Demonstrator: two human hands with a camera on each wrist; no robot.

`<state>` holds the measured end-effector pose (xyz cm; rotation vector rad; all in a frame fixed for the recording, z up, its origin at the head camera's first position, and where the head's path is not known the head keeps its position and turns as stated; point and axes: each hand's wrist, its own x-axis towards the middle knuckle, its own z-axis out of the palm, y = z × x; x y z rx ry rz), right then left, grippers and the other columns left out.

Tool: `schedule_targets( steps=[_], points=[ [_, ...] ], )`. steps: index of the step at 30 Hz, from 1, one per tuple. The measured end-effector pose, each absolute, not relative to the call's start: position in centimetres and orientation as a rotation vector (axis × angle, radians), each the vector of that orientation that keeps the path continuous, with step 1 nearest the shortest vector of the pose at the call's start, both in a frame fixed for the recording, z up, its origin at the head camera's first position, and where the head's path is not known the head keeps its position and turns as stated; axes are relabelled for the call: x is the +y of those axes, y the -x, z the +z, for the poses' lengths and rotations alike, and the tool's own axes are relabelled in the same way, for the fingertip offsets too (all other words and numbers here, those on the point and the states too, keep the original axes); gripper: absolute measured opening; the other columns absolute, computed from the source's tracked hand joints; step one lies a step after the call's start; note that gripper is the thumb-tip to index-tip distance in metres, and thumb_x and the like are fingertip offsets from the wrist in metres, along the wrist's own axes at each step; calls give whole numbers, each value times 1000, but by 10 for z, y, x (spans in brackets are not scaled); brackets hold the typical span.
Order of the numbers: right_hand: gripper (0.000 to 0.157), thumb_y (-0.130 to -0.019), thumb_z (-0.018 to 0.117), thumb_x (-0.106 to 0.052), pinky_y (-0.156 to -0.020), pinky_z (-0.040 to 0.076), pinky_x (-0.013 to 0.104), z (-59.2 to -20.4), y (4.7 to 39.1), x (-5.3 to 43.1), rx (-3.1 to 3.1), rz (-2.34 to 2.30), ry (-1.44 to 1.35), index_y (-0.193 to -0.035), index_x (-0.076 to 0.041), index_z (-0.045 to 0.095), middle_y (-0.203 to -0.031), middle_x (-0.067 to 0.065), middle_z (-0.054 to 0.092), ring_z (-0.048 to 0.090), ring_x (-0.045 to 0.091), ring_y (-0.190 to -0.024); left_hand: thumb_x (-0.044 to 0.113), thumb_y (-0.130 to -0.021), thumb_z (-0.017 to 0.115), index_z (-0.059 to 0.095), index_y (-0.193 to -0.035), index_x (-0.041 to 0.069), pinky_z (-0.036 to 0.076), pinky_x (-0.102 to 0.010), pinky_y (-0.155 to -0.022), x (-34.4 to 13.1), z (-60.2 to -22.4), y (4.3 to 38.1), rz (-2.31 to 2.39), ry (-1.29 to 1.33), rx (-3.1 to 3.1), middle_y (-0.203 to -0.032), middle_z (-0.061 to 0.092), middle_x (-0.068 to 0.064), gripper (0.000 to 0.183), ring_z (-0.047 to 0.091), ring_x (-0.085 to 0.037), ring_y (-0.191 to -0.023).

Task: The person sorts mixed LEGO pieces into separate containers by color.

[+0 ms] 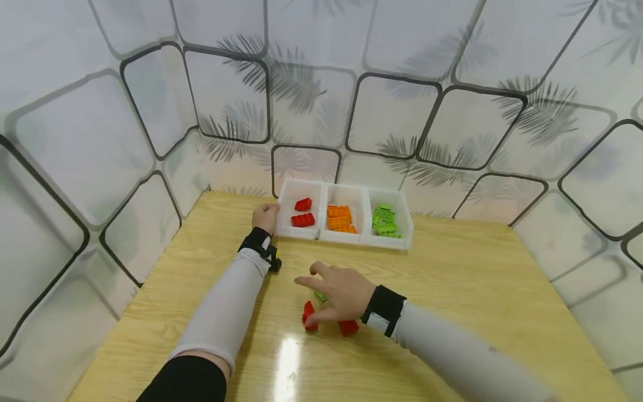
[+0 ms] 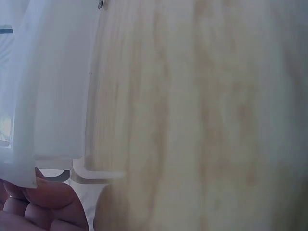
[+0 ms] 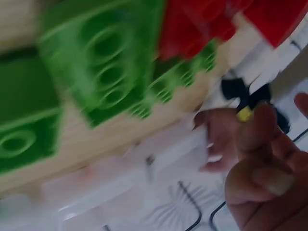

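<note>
At the far left of the table, my left hand (image 1: 265,218) grips the left edge of a white three-compartment tray (image 1: 296,231). The left wrist view shows curled fingers (image 2: 53,197) at the tray's corner. My right hand (image 1: 349,293) hovers over loose bricks with fingers spread and nothing held. Its thumb overlaps a red toy brick (image 1: 307,308) in the head view. Another red brick (image 1: 349,328) shows below the palm, and a green brick (image 1: 320,296) lies partly hidden under the fingers. Close up, the right wrist view has green bricks (image 3: 106,62) and red bricks (image 3: 192,24).
Inside the tray, red bricks (image 1: 303,220) lie in the left compartment, orange bricks (image 1: 339,218) in the middle and green bricks (image 1: 384,218) in the right. A patterned curtain (image 1: 311,111) stands behind and around the wooden table (image 1: 452,268).
</note>
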<state>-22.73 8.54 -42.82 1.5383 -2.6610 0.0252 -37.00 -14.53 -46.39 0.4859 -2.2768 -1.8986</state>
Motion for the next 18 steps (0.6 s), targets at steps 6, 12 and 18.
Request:
schedule_targets(
  steps=[6, 12, 18],
  points=[
    [72, -76, 66, -70, -52, 39, 17, -436, 215, 65, -2821, -18, -1706, -134, -28, 55, -113, -1, 52, 45, 3, -56, 30, -98, 51, 62, -116, -2, 42, -42, -91, -147, -465, 369, -1914, -484, -2271, -117, 59, -20, 39, 53, -33, -102],
    [43, -84, 74, -44, -59, 39, 14, -447, 214, 62, -2803, 46, -1887, -122, -25, 63, -99, -5, 53, 48, 1, -68, 29, -97, 53, 62, -114, -3, 42, -40, -88, -146, -466, 370, -1921, -493, -2241, -115, 59, -19, 37, 52, -30, -99],
    [25, -81, 75, -18, -57, 35, 13, -447, 213, 57, -2792, 114, -1941, -104, -22, 70, -97, -5, 47, 45, 2, -67, 29, -97, 54, 63, -111, -1, 42, -39, -88, -146, -468, 371, -1929, -508, -2225, -113, 60, -18, 35, 53, -29, -99]
  ],
)
